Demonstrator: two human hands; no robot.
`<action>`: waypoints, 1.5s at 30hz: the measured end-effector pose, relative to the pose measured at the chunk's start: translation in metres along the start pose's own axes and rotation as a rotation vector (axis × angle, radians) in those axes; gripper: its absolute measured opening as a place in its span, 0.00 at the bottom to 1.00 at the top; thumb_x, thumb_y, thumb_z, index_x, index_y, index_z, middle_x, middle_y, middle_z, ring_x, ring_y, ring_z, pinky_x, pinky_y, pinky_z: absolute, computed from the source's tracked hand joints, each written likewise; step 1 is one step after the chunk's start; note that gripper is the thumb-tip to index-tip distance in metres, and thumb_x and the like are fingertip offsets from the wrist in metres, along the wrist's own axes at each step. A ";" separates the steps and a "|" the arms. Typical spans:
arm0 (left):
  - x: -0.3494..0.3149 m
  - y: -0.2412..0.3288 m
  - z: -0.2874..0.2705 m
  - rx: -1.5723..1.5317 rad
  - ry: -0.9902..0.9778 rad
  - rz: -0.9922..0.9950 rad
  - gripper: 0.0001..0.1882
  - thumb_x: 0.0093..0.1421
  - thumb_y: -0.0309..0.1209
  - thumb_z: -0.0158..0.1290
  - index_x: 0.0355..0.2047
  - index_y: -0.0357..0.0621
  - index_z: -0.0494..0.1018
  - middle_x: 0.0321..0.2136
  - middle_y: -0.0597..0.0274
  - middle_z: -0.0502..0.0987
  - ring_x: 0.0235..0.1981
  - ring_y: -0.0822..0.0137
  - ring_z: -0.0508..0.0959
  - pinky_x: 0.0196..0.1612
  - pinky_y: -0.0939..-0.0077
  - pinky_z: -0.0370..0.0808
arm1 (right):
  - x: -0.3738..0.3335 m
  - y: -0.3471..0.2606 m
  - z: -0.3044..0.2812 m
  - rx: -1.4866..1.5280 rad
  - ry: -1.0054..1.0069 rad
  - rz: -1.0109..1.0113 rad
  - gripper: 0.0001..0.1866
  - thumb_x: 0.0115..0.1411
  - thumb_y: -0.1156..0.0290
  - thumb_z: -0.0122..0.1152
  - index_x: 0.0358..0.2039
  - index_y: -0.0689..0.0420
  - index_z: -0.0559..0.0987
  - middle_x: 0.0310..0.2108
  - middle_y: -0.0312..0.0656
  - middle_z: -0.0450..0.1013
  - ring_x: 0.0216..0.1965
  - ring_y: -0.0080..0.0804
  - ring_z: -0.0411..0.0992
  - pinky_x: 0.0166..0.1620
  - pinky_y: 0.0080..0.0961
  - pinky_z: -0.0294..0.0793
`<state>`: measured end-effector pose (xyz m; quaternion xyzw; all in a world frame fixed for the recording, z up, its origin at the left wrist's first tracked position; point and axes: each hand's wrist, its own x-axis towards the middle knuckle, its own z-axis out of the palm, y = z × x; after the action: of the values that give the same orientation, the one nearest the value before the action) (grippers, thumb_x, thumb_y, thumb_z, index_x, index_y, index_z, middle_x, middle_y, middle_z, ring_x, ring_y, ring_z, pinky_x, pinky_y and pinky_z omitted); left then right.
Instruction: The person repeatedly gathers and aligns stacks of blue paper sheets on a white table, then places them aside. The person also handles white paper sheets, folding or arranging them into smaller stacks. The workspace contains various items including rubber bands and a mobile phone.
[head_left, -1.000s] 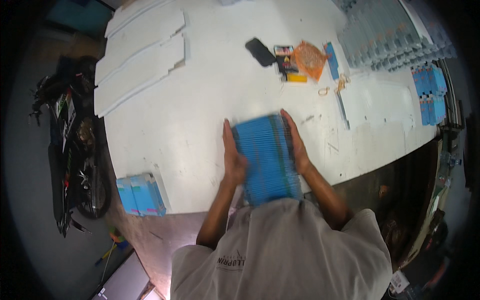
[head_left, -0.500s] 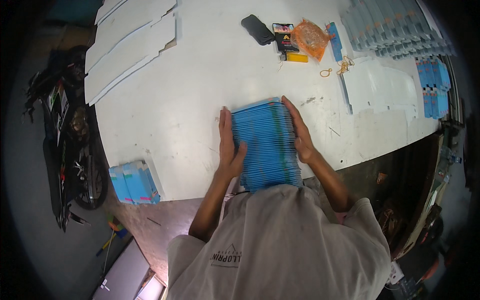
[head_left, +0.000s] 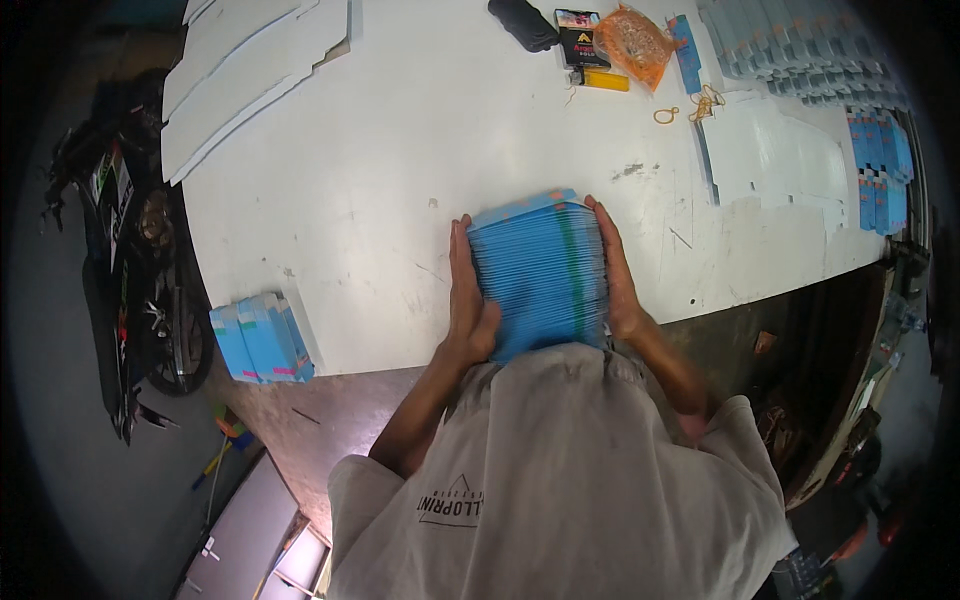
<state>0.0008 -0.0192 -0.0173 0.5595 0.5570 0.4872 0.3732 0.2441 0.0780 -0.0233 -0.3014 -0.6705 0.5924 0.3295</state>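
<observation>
Between my two hands sits a thick stack of blue folded cartons (head_left: 535, 280), its many edges lined up in a row and its near end against my shirt. My left hand (head_left: 470, 300) presses flat along the stack's left side, thumb on top. Along the right side lies my right hand (head_left: 616, 270), fingers stretched toward the far end. Together the hands hold the stack from both sides at the near edge of the white table (head_left: 390, 230).
Blue carton bundles (head_left: 262, 340) lie at the table's left corner. White sheets (head_left: 250, 70) are piled far left. A black pouch (head_left: 522, 24), yellow lighter (head_left: 600, 80), orange bag (head_left: 637, 48) and rubber bands (head_left: 706, 102) lie far right of centre. More carton stacks (head_left: 800, 40) stand far right.
The view has shifted, so the table items appear higher. The stack looks shorter and its near end is closer under my shirt, with both hands still along its sides.
</observation>
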 end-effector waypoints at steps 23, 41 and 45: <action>-0.022 -0.003 0.018 -0.035 0.146 0.124 0.65 0.62 0.75 0.41 0.78 0.34 0.33 0.74 0.21 0.40 0.75 0.25 0.43 0.72 0.28 0.43 | -0.032 -0.008 0.018 -0.027 -0.028 -0.085 0.71 0.55 0.18 0.49 0.78 0.64 0.40 0.77 0.68 0.40 0.78 0.65 0.39 0.76 0.59 0.37; -0.011 -0.011 -0.014 0.001 0.016 -0.149 0.44 0.71 0.55 0.43 0.72 0.27 0.54 0.66 0.35 0.63 0.67 0.40 0.63 0.70 0.52 0.57 | -0.016 -0.016 -0.001 0.155 -0.095 0.178 0.58 0.64 0.26 0.48 0.75 0.66 0.52 0.74 0.59 0.52 0.76 0.50 0.51 0.75 0.44 0.51; -0.030 0.008 0.007 -0.041 0.021 -0.065 0.61 0.64 0.70 0.41 0.76 0.27 0.39 0.75 0.33 0.46 0.76 0.40 0.47 0.76 0.50 0.44 | -0.031 -0.022 0.025 0.080 0.035 0.131 0.65 0.60 0.18 0.44 0.77 0.66 0.48 0.77 0.58 0.46 0.78 0.50 0.44 0.77 0.45 0.45</action>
<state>0.0125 -0.0484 -0.0148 0.5282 0.5687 0.4921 0.3942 0.2426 0.0356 -0.0056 -0.3416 -0.6193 0.6338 0.3133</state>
